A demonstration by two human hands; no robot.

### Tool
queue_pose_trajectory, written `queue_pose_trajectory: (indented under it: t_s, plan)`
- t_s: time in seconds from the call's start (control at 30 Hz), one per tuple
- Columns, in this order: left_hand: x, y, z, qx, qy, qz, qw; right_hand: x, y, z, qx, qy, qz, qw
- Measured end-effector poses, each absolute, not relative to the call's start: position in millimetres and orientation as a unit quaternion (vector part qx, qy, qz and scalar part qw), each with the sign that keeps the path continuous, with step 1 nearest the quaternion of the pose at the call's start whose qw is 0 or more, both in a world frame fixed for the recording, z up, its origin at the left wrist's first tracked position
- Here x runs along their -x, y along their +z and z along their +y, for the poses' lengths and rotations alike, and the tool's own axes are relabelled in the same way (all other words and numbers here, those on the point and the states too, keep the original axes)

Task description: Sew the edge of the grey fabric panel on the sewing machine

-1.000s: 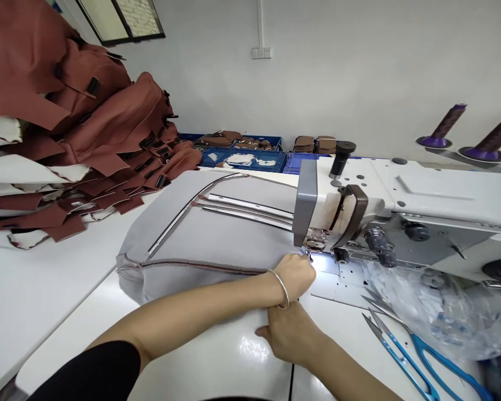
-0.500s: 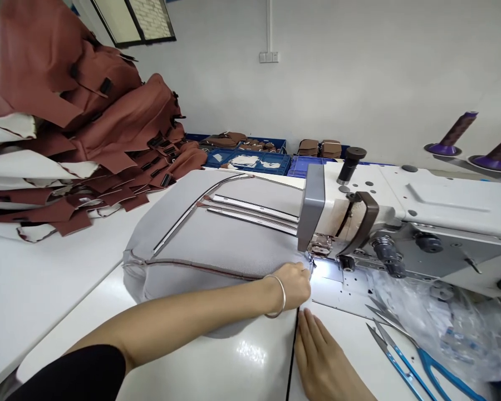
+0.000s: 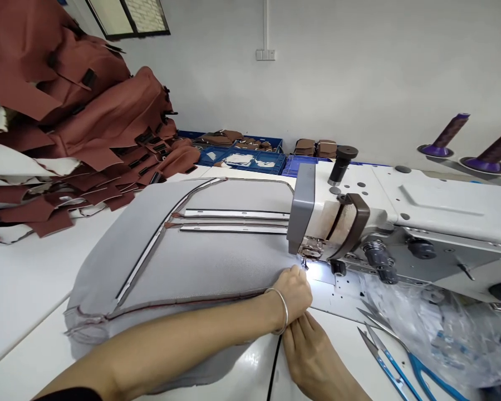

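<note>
While the white worktop (image 3: 20, 289) carries everything here, the biggest thing on it is the white industrial sewing machine (image 3: 434, 217), along the right edge with its grey-faced head near the middle and its lamp lit.

Next in size: pile of rust-brown cut leather pieces (image 3: 75, 122), stacked at the far left corner, well apart from the machine.

The workpiece, a large grey fabric panel with white strips and dark piping (image 3: 192, 256), lies flat mid-worktop, left of the machine head. Its right end is fed up to the needle area (image 3: 304, 263). A reddish stitched edge runs along its near side from the left corner to the needle, so that seam looks sewn or aligned up to this point; I judge the job mid-seam. How much of the panel is left under the head I cannot tell, since the head hides it.

Crumpled clear plastic bag (image 3: 438, 328) sits at the near right, below the machine arm.

Left hand (image 3: 294, 289), metal bangle (image 3: 280, 309) on the wrist, is curled, fingertips pinching the panel edge just beside the needle.

Right hand (image 3: 313, 356) lies flat, fingers together, pressing the worktop just behind the left wrist, touching it; holds nothing.

Blue-handled scissors (image 3: 417, 362) and thread snips lie near the right hand, untouched.

Two purple thread cones (image 3: 476, 142) stand at the far right.
</note>
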State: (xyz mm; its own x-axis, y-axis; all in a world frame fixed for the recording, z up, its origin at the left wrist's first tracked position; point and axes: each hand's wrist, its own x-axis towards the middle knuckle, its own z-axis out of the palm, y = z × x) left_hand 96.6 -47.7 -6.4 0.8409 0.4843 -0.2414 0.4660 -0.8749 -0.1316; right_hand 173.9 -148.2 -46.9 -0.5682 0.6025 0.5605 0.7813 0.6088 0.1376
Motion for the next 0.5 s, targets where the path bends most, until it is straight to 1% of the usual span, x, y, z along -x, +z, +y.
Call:
queue_pose_trajectory:
  t_s: [0.23,0.37,0.43,0.5]
  plan:
    - [-103.0,2.6,-36.0,0.950,0.118,-0.290,0.007,-182.1,-61.9,-135.2,0.417,-0.197,-0.850,0.254]
    - [-74.9,18.9,-32.4,0.951,0.087,-0.294,0.026,-193.1,-66.6,-132.2,0.409,-0.208,-0.848,0.267]
    - [-51.5,33.2,-29.4,0.947,0.105,-0.300,0.055,-198.6,-59.3,-134.8,0.414,-0.203,-0.841,0.284]
    - [-32.7,49.6,-22.9,0.943,0.163,-0.281,0.066,-200.3,-44.2,-139.0,0.427,-0.157,-0.835,0.310]
